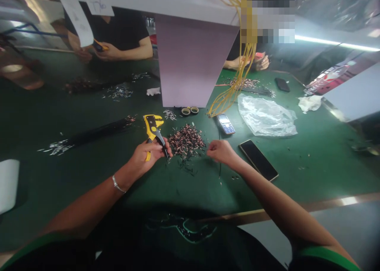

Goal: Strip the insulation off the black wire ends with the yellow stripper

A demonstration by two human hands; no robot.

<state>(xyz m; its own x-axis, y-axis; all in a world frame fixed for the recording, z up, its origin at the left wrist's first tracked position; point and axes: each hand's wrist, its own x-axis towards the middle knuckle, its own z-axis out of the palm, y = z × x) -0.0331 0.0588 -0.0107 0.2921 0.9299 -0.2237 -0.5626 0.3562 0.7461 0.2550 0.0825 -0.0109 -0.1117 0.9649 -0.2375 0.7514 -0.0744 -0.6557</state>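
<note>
My left hand (pixel 148 154) is closed around the handles of a yellow and black wire stripper (pixel 154 130), whose jaws point away from me. Beside the tool lies a heap of short copper and black wire offcuts (pixel 187 142). To the right of this heap, my right hand (pixel 219 151) has its fingers pinched together just above the table. A thin black wire (pixel 220 171) shows below that hand and again above it. Whether the fingers grip this wire is hidden.
A bundle of black wires (pixel 95 132) lies left on the green table (pixel 320 168). Right are a keypad phone (pixel 226 123), a smartphone (pixel 259 160) and a plastic bag (pixel 267 116). Tape rolls (pixel 190 111) sit by a panel (pixel 196 61); yellow cables (pixel 246 65) hang down. Two people work opposite.
</note>
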